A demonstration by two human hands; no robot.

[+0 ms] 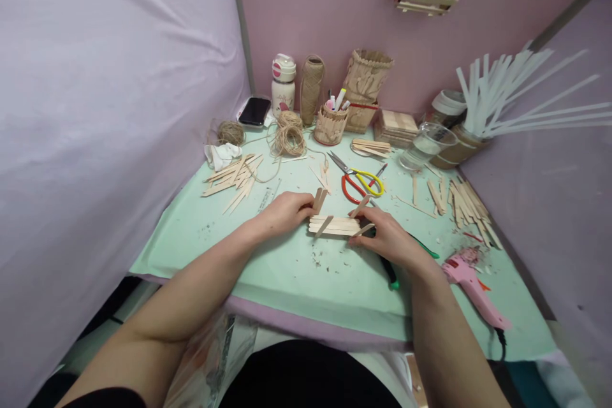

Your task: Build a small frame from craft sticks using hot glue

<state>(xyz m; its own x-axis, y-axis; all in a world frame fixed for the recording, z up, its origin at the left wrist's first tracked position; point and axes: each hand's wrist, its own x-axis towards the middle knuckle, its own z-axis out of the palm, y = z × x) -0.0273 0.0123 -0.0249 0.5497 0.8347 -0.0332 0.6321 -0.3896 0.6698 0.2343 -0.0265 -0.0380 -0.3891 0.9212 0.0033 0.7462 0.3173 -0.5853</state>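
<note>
In front of me is a small craft-stick panel [340, 224], made of several flat wooden sticks laid side by side. Short sticks stand up from it near its corners. My left hand [284, 213] is closed at the panel's far left corner, its fingertips pinching an upright craft stick [318, 199]. At the right end, my right hand [389, 236] grips the panel, thumb and fingers at the two upright sticks there. Partly hidden under my right hand lies a tool with black and green handles [391, 274]. Scissors [356, 175] with red and yellow handles rest just beyond the panel.
A pink glue gun [475, 290] lies at right, near loose craft sticks [471, 210]. More sticks [234, 175] lie at left. Behind stand twine [289, 134], a bottle [284, 86], a pen holder [331, 124], a clear cup [423, 146] and white glue sticks [497, 95].
</note>
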